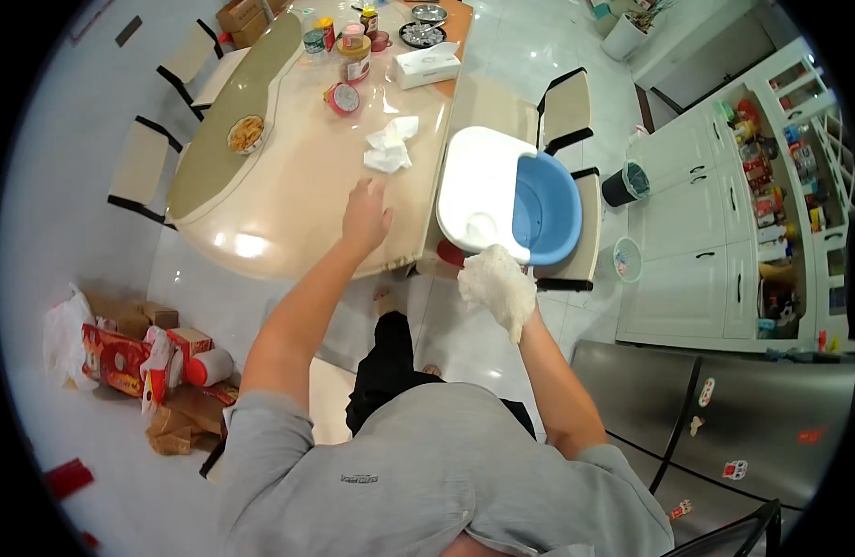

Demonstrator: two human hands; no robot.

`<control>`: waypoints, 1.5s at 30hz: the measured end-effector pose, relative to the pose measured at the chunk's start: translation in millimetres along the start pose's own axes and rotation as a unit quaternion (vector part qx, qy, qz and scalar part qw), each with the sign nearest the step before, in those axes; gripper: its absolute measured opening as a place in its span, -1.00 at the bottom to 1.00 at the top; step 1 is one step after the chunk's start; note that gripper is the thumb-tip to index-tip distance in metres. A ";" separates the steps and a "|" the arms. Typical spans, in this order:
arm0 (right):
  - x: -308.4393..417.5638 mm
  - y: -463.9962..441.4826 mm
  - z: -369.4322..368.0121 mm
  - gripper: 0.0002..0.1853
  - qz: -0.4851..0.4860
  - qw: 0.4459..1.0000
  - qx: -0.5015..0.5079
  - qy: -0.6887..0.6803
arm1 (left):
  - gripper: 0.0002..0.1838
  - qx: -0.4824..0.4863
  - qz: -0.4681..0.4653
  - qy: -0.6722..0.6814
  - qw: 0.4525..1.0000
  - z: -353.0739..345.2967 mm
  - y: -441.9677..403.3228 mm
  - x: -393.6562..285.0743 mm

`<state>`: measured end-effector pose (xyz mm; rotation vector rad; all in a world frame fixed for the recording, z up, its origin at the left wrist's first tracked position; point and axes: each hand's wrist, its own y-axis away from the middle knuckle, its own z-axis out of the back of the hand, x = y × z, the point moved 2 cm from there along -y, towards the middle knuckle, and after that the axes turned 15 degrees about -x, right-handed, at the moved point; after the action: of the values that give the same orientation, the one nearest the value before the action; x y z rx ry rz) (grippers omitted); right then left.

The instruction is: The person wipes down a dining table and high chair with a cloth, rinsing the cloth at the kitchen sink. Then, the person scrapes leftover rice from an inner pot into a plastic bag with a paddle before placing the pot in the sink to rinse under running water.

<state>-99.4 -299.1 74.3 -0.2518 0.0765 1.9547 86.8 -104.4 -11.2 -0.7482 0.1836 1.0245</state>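
My left hand (365, 217) is over the table, its fingers slightly bent and the thumb apart, with nothing visible in it. Just beyond its fingertips lies a crumpled white tissue (391, 146). My right hand is mostly hidden under a bunched white cloth (498, 290), which it holds beside the table's edge. Right in front of the cloth, a blue basin (559, 209) rests on a chair, next to a white board-like piece (478, 186) with a curved cut-out that partly covers it.
On the table (321, 218) are a bowl of snacks (246, 135), a cut dragon fruit (342, 98), jars (354, 60) and a tissue box (427, 66). Bags and boxes (116, 357) lie on the floor at left. A fridge (743, 427) and bins (626, 186) stand at right.
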 end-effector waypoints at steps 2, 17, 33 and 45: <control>-18.1 -34.6 -5.4 -0.89 0.006 0.999 0.044 0.004 | -0.43 -0.003 -0.057 -0.045 0.997 -40.5 -49.8 19.1; 8.1 -217.6 -172.4 -0.17 -0.263 0.942 -0.045 -0.205 | -0.64 -0.031 0.412 0.118 0.903 -43.8 -123.9 154.5; -139.0 -394.4 -245.6 -0.19 -0.106 0.957 -0.179 -0.202 | -0.10 -0.122 0.574 0.451 0.673 -122.6 -246.2 199.5; -67.6 -380.8 -207.0 -0.09 -0.093 0.953 -0.079 -0.277 | -0.40 0.001 0.510 0.261 0.819 -84.5 -247.6 241.4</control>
<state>304.5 -247.6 -88.9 0.1877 -0.4578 1.7790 435.5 -62.3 -69.3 -0.9313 1.1642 1.8022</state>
